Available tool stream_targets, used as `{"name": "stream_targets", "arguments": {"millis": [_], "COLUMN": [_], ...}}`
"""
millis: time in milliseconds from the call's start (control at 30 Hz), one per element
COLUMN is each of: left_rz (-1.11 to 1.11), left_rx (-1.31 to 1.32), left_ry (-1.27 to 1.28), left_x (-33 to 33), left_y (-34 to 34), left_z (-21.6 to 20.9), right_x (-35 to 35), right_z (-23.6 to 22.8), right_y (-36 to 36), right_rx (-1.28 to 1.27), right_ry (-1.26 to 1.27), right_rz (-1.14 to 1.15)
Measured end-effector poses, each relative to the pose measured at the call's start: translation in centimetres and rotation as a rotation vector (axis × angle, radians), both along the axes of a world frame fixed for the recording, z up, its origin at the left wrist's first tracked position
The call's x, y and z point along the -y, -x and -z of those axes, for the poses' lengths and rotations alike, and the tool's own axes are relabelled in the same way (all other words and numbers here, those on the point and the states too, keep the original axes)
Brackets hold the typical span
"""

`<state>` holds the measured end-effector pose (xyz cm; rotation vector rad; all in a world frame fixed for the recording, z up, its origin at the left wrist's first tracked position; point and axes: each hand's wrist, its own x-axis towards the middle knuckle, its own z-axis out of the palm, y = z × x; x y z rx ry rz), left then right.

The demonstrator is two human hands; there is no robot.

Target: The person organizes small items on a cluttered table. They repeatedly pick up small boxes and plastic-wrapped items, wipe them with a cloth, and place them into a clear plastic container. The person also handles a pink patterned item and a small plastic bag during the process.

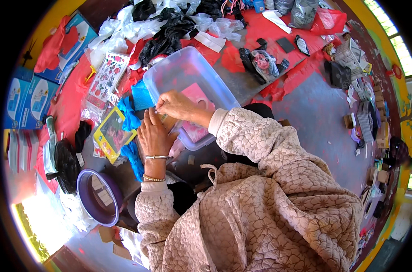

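Observation:
My left hand, with a bangle at its wrist, is closed along the edge of a tan flat piece; its fingertips reach up next to my right hand. My right hand is closed in a pinch just above the left fingertips. Something small and pale shows at that pinch, too small to name. Both hands are over the near left edge of a clear plastic bin. Inside the bin lies a pink printed package. A bright blue packet and a blue plastic bag lie left of the hands.
A yellow-framed packet and a sheet of rose stickers lie to the left. Below them stands a purple basin. Black bags and clear bags cover the far table. Blue boxes stand at far left.

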<state>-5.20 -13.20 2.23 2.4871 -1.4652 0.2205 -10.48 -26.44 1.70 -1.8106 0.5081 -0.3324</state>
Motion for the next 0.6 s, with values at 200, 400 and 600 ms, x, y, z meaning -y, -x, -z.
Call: {"name": "stream_targets", "arguments": {"millis": [200, 400, 600], "left_rz": [-0.098, -0.208, -0.472], "left_rx": [-0.144, -0.270, -0.839], "left_ry": [-0.024, 0.026, 0.382], "left_x": [-1.0, -1.8, -4.1], "left_y": [-0.5, -1.0, -5.3], "left_z": [0.7, 0.4, 0.0], "right_x": [-0.8, -0.1, 3.9], "right_z": [-0.8, -1.3, -2.5], "right_y": [-0.9, -0.4, 0.5], "right_rx": [-0.035, 0.018, -0.001], "right_ry": [0.040, -0.402, -0.438], "right_rz": [-0.104, -0.050, 0.169]}}
